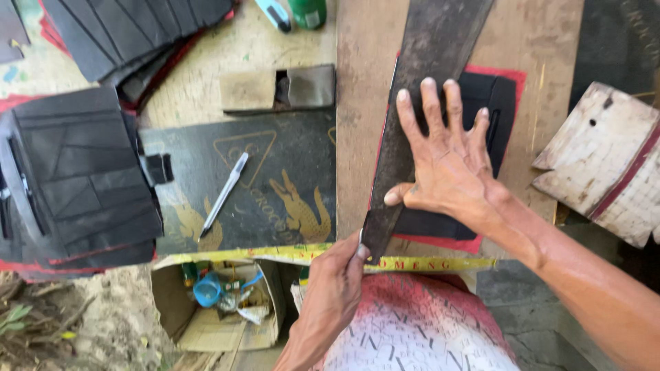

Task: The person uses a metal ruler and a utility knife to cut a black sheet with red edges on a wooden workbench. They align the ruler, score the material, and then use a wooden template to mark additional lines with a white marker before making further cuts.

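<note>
Both hands are engaged on one long dark metal straightedge (419,103). Right hand (447,161), entering from the lower right, is laid flat with fingers spread, the palm and thumb pressing the straightedge down and the outer fingers reaching onto the black leather piece (498,103) beneath it. Left hand (333,275), rising from the lower centre, is closed at the fingertips against the near end of the straightedge; whether a small blade is pinched there cannot be told.

The long axis of the straightedge is noted as running from that near end, just beside the left hand, up and slightly rightward to the top edge of the view. The left hand is at its lower tip; the right hand is on its middle. The black leather piece is seen lying on a red backing sheet (440,242), both on a bare wooden board (364,82) of the table, mostly to the right of the straightedge and partly under it.

A yellow tape measure (426,264) is recorded lying across the near table edge, just below the left fingertips. A white pen (223,196) rests well to the left on a dark printed mat (275,165), beside a stack of black stitched panels (82,178). An open cardboard box (213,302) of oddments sits below.
</note>
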